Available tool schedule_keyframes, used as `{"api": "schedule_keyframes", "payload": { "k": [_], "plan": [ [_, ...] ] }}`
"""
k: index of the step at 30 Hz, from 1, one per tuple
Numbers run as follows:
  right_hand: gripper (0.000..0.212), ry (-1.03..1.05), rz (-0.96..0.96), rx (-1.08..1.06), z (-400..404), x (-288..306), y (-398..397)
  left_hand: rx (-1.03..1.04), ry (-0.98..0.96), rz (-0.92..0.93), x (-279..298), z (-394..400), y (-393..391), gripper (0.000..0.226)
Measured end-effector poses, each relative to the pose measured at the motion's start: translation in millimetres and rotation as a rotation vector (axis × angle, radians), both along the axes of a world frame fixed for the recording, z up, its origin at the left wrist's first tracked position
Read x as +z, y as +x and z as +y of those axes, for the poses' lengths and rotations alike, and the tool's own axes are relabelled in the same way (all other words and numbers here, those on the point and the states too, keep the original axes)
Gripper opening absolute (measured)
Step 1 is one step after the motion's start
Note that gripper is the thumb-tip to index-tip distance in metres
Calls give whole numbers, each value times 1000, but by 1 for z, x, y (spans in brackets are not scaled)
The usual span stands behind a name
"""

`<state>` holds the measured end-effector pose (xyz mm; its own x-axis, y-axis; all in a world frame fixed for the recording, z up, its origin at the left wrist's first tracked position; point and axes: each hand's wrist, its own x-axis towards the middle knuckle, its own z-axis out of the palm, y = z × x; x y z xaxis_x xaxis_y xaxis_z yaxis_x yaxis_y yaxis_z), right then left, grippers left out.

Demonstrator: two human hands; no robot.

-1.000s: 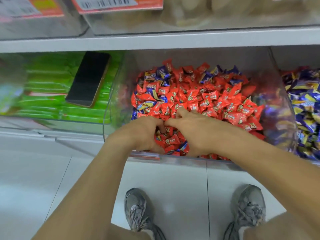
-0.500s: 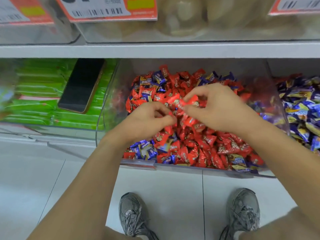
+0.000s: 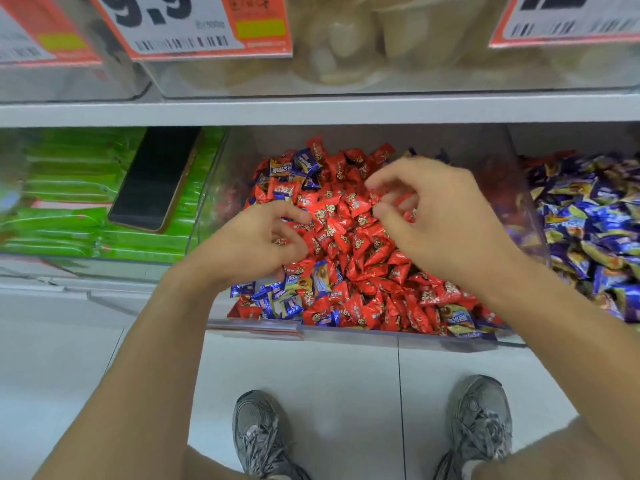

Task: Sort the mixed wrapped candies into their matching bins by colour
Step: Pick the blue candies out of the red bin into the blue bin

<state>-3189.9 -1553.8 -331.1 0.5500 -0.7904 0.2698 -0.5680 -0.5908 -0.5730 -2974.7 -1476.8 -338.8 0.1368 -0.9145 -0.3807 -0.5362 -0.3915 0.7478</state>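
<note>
Two hands over middle bin (image 3: 346, 337): left hand (image 3: 256, 244) curled on red candies (image 3: 367, 258), right hand (image 3: 446, 216) fingers loosely curled, grip unclear. One phone (image 3: 156, 178), two shoes (image 3: 259, 434).

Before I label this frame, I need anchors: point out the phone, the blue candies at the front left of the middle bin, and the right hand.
phone (image 3: 152, 181), head view, middle of its dark screen.
blue candies (image 3: 273, 299), head view, a blue wrapper in the front-left cluster.
right hand (image 3: 440, 216), head view, back of the hand.
</note>
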Motion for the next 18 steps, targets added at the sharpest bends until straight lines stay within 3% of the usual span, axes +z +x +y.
{"api": "schedule_keyframes", "payload": {
  "k": [3, 6, 10, 14, 18],
  "plan": [
    [21, 63, 98, 218, 12, -11, 13, -71, -38, -27, -2, 5, 8, 33],
    [38, 116, 311, 392, 15, -25, 26, -134, -2, -96, -7, 8, 12, 34],
    [55, 93, 519, 464, 20, -39, 43, -184, 38, -129, -15, 12, 13, 31],
    [40, 31, 585, 456, 22, -45, 53, -178, 6, -168, -18, 15, 15, 39],
    [29, 118, 533, 471, 15, -42, 48, -246, -79, -364, -13, 22, 10, 30]
  ]
}}
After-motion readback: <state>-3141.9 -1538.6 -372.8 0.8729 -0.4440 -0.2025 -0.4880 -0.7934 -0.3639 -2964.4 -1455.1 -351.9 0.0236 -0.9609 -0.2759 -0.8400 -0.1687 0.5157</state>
